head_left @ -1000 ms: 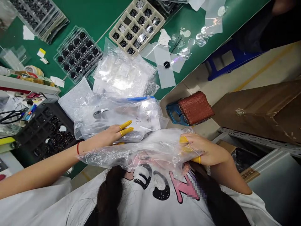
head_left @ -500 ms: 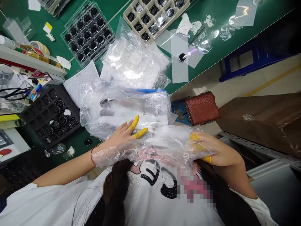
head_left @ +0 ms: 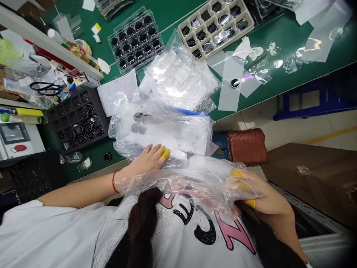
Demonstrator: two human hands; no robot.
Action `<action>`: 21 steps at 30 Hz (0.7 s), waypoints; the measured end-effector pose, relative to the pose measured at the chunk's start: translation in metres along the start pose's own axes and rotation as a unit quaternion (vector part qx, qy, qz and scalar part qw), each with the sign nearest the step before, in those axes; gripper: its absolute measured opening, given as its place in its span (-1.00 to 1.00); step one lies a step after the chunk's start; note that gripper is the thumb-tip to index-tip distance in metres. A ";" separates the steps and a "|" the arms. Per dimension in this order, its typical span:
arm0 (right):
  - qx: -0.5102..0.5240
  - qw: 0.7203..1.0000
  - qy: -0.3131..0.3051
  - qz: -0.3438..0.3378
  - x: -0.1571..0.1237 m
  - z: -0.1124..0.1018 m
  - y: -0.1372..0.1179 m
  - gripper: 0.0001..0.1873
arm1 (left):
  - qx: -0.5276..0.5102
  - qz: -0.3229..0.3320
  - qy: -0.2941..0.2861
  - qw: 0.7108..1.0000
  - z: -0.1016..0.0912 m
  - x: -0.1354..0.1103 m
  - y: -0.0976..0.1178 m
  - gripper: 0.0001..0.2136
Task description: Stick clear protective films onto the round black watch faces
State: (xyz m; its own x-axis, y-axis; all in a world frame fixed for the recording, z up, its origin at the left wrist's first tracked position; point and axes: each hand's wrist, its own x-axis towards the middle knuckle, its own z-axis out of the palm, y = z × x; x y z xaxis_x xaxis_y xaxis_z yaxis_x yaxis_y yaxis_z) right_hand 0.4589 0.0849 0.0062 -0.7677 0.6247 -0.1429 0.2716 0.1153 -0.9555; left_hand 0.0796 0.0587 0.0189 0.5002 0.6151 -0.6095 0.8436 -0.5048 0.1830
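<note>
Bright, even light falls from above and leaves only faint, soft shadows across the green workbench mat [head_left: 279, 41]. Hard white glare flashes off the crumpled clear plastic bag [head_left: 178, 78], and a thin violet-white streak shines across the translucent film sheet [head_left: 230, 96]. The wide lens stretches the scene toward the frame edges, bending the long white shelf [head_left: 52, 48] at upper left. The right-hand corners fall dim and soft, and fine detail in the black plastic tray [head_left: 78, 119] looks slightly blurred.
</note>
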 end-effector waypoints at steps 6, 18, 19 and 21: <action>0.016 0.999 -0.021 -0.033 0.010 -0.005 -0.001 -0.60 | -0.113 0.035 -0.070 0.991 -0.028 0.019 -0.056 -0.58; 0.053 0.992 -0.004 0.112 0.010 -0.004 -0.004 -0.71 | -0.330 -0.088 0.043 0.939 -0.076 0.013 -0.116 -0.45; 0.072 0.988 -0.001 0.139 0.010 -0.005 -0.004 -0.68 | -0.396 -0.114 0.115 0.904 -0.075 -0.003 -0.124 -0.41; 0.101 0.977 0.030 0.186 0.016 -0.007 -0.006 -0.61 | -0.544 -0.150 0.276 0.778 -0.060 -0.035 -0.134 -0.39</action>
State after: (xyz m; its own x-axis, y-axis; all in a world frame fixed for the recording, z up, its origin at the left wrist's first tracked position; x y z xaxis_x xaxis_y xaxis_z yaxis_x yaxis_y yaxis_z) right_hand 0.4495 0.0993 0.0110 -0.5998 0.6397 -0.4807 0.4014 -0.2791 -0.8723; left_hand -0.0397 0.1409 0.0619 0.0035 0.9245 -0.3811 0.4540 0.3381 0.8243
